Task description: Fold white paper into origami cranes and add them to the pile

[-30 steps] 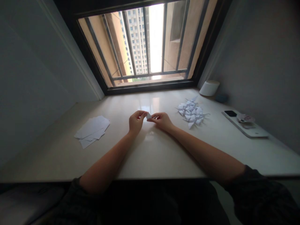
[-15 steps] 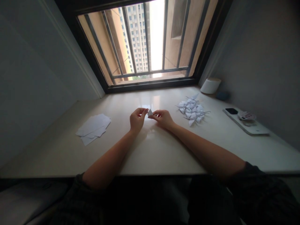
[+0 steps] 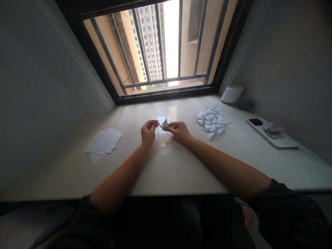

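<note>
Both hands meet over the middle of a pale tabletop [image 3: 181,166], just above its surface. Between them is a small folded white paper piece [image 3: 164,123]. My left hand [image 3: 148,132] pinches its left end with thumb and fingertips. My right hand [image 3: 177,130] is closed on its right side, fingers curled. A pointed flap of the paper sticks up between the two hands.
A loose stack of white paper sheets [image 3: 102,144] lies to the left. A heap of small folded paper figures [image 3: 213,121] sits to the right. Further right lie a white phone [image 3: 272,136], a white roll [image 3: 232,94] and a barred window [image 3: 166,52] behind.
The hands have drawn slightly apart and the paper piece now shows more between them, its flap standing up. The view has shifted a little.
</note>
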Demonstrator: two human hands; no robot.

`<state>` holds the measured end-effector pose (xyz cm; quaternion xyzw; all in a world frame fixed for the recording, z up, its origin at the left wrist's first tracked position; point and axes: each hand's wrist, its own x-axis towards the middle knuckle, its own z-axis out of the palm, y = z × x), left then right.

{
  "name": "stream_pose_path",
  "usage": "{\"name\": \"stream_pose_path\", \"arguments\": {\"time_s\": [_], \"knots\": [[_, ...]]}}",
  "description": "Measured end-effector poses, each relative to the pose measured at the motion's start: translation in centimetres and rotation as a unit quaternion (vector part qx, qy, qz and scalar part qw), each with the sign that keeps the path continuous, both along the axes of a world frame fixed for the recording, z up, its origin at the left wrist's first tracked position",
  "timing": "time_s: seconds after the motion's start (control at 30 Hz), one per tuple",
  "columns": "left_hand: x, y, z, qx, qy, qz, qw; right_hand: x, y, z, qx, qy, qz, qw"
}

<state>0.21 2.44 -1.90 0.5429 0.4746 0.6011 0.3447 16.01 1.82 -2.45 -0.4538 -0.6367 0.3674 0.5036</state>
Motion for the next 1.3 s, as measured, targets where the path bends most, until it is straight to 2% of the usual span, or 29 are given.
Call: {"name": "stream_pose_path", "arguments": {"time_s": [0.17, 0.43, 1.17, 1.3], "knots": [[-0.24, 0.05, 0.07, 0.014, 0.034, -0.035, 0.999, 0.05, 0.05, -0.29, 0.023, 0.003, -0.025, 0.999], [0.1, -0.49, 0.48, -0.04, 0.03, -0.069, 0.996, 0.03, -0.54, 0.19, 0.072, -0.02, -0.069, 0.995], [-0.06, -0.19, 0.06, 0.015, 0.038, -0.062, 0.997, 0.34, -0.12, -0.2, 0.059, -0.033, -0.067, 0.995], [-0.1, -0.26, 0.1, 0.026, 0.063, -0.051, 0.996, 0.34, -0.09, -0.24, 0.058, -0.034, -0.062, 0.996]]}}
